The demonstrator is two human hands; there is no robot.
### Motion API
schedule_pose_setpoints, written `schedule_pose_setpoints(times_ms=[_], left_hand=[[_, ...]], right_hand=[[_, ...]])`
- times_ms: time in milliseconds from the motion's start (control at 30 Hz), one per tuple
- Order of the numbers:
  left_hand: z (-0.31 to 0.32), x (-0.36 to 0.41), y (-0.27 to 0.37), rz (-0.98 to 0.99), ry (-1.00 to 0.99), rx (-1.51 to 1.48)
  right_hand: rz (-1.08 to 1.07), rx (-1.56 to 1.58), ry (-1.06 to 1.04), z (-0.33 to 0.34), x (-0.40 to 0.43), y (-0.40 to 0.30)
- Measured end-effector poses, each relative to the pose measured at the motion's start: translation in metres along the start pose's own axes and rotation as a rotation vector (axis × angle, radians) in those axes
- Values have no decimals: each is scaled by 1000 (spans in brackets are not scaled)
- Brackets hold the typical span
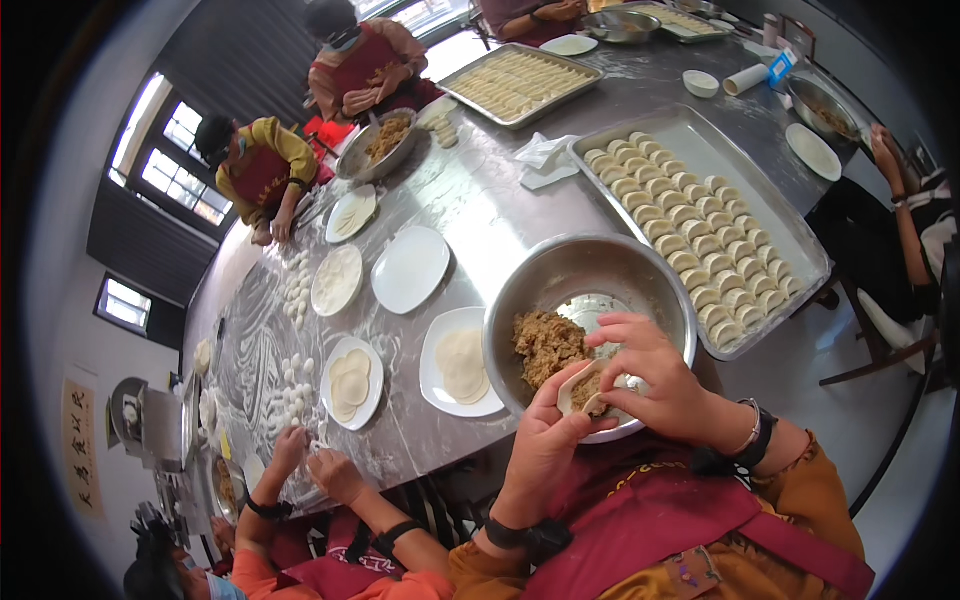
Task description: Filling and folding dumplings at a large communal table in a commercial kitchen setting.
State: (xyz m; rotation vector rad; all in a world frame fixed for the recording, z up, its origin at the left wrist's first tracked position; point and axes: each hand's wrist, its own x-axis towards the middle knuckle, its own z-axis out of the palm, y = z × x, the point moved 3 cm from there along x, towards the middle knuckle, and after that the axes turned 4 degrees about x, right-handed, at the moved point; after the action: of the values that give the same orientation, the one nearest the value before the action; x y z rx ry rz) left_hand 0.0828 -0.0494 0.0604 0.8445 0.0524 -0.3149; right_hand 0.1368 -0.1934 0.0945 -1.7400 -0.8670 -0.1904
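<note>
Over the near rim of a large steel bowl (pixel 592 259), both my hands hold one round dough wrapper (pixel 568 391) with brown filling (pixel 586 393) on it. My left hand (pixel 551 424) cups the wrapper from the left and below. On its right edge, the thumb and a finger of my right hand (pixel 652 375) pinch the dough, which is partly folded up around the filling. A mound of minced filling (pixel 547 346) lies in the left side of the bowl. Just left of the bowl, a white plate (pixel 439 386) carries a stack of flat wrappers (pixel 463 364).
Right of the bowl is a metal tray (pixel 750 161) with rows of folded dumplings (pixel 697 232). Wrapper plates (pixel 352 382) and small dough pieces (pixel 298 390) lie on the floured steel table (pixel 487 255). A co-worker's hands (pixel 315 461) are at my left; other people work around the table.
</note>
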Motion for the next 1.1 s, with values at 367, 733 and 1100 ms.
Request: schedule_pose_setpoints(times_ms=[367, 733, 1100], left_hand=[[-3, 9, -6, 125, 142, 249], [9, 1, 6, 298, 208, 157], [1, 6, -3, 320, 180, 166]], right_hand=[[234, 262, 90, 5, -6, 18], [89, 66, 134, 4, -15, 8], [14, -69, 303, 7, -18, 12]])
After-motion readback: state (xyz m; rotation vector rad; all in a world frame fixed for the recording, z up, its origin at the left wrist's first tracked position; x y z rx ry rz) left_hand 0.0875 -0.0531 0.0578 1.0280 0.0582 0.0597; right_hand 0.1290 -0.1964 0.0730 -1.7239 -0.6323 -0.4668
